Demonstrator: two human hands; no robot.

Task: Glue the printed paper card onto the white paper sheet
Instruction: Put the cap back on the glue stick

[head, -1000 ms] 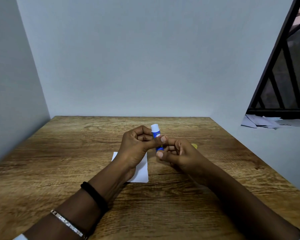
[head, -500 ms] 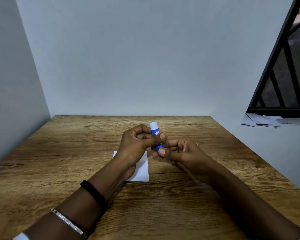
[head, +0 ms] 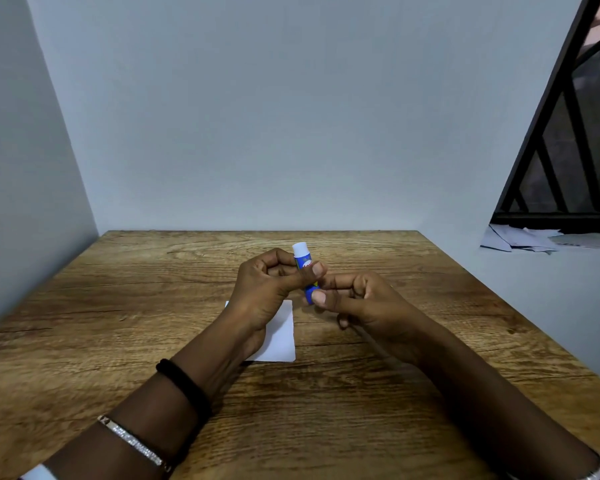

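The sheet (head: 281, 336) lies flat on the bench (head: 118, 306), just nearer than the glue stick (head: 302, 256), ready to take a card. The left hand (head: 267, 289) curls round the stick's upper body, steadying it roughly upright. The right hand (head: 364, 299) pinches its lower end, likely to twist glue up. No card shows.

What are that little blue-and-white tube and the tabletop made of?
The small blue and white glue stick tube looks like smooth plastic with a printed label. The brown tabletop shows wood grain and knots, matt; it may be laminate rather than solid wood.
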